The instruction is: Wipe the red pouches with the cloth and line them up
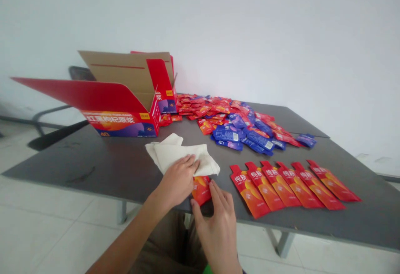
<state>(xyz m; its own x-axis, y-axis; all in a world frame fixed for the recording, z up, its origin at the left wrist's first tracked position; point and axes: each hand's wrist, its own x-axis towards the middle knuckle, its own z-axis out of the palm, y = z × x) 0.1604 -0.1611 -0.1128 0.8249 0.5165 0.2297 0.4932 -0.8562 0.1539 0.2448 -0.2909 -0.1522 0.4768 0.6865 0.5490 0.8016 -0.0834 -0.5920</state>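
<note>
A folded white cloth [184, 156] lies near the front edge of the table, bunched under the fingers of my left hand [179, 180]. The cloth covers the upper part of a red and orange sachet [201, 189]. Thumb and fingers of my right hand [218, 219] hold the sachet's lower end by its sides. To the right, several like sachets [281, 186] lie face up in a slanted, overlapping row, spouts pointing away from me.
A red printed carton [121, 124] stands at the left with its flaps up, and a second carton [167, 99] is behind it. A loose heap of red and blue sachets [231, 119] spreads over the back of the grey table [103, 161]. A dark chair [56, 134] is beyond the left edge.
</note>
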